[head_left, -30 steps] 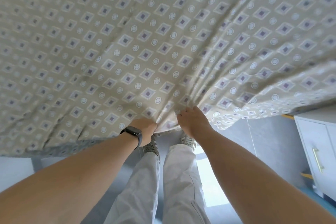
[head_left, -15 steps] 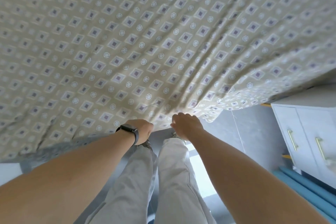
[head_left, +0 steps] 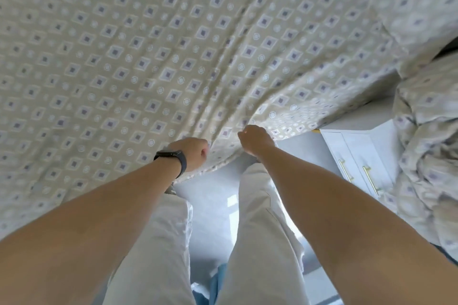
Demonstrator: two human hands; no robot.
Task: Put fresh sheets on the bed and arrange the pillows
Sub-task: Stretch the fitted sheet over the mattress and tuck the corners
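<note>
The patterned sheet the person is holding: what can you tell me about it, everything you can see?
The sheet is thin beige cloth printed with rows of purple squares in white diamonds and small white circles. It spreads across most of the view, and creases fan out from its near edge. There the left hand and right hand grip it close together, bunching the hem above the person's legs. Whether it lies flat on a mattress cannot be seen.

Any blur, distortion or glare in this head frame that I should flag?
Head view: the patterned sheet blurs toward the top edge and right side, sharper near the left hand and right hand gripping its edge; wide-angle stretch enlarges the forearms at the bottom corners; a bright sunlit patch on the floor between the legs is washed out; the crumpled bedding at right is soft.
</note>
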